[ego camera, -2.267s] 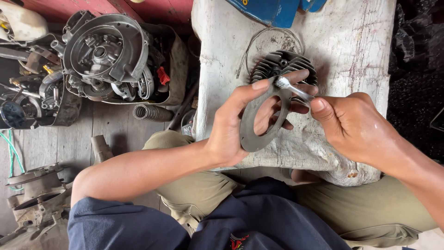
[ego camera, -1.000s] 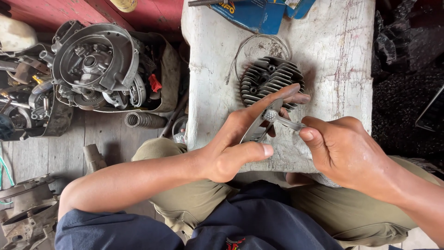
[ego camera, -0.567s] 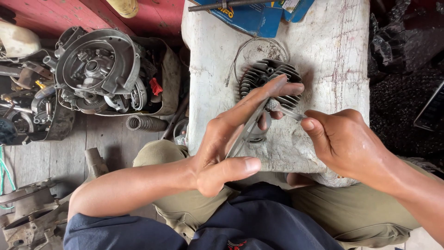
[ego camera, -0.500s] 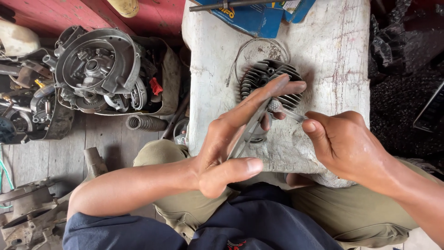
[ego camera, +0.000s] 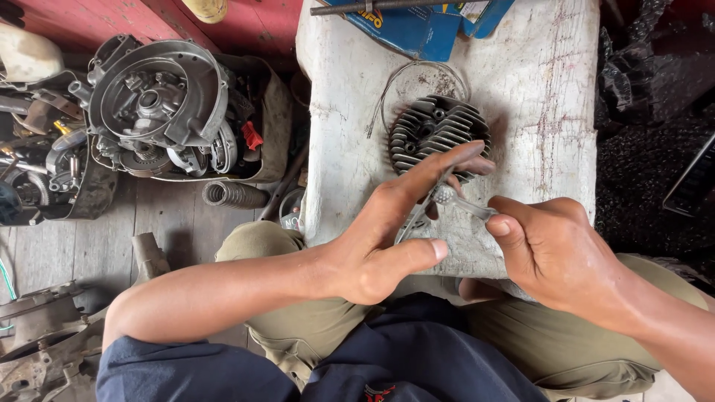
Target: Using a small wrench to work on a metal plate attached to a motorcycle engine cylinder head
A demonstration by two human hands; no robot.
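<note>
a person is sitting over a worn, stained whitish slab (ego camera: 551, 82) serving as a work surface, with grey floor planks (ego camera: 67, 231) lying to the left and a red wall (ego camera: 112, 18) running behind. the left hand (ego camera: 387, 231) is stretching out flat, fingers straight and together, thumb apart, pressing a thin grey ring gasket (ego camera: 411, 222) seen edge-on against the palm. the right hand (ego camera: 555, 249) is pinching a small metal tool (ego camera: 462, 202), fingers clamped on its handle, its round head touching the gasket. a finned cylinder head (ego camera: 432, 130) is resting on the slab just beyond the fingertips, beside a wire loop (ego camera: 417, 71). a blue box (ego camera: 417, 26) is lying at the far edge. an engine casing (ego camera: 156, 104) and a ribbed rubber hose (ego camera: 232, 195) are sitting on the floor.
</note>
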